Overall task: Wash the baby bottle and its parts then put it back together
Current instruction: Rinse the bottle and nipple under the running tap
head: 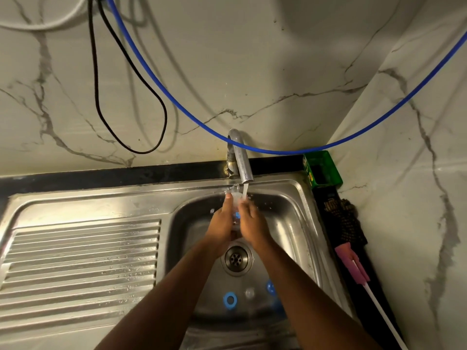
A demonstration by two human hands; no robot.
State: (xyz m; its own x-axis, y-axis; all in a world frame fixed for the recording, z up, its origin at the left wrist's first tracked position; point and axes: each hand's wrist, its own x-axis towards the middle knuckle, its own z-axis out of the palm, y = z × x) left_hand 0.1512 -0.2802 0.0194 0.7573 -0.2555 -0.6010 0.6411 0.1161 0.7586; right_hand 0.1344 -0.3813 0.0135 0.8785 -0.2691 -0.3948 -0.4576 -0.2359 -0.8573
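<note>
Both hands are reaching into the steel sink (298, 198) and holding the clear baby bottle (235, 198) between them, right under the tap (242, 160), where a thin stream of water (244, 190) is running down onto its upper end. The left hand (219, 228) is gripping the bottle from one side and the right hand (252, 226) from the other – the fingers (228, 198) are lying up along its wall and closing around it, so only its top and a blue mark low between the palms are showing. Below the wrists, past the drain (236, 258), other parts are lying loose on the sink floor: a blue ring (230, 299), a clear teat (249, 293) just beside it, and a blue piece (271, 286) partly hidden by the right forearm. On the dark desk (353, 299) to the right, a pink-headed brush (353, 266) is lying near a green container (323, 170).
</note>
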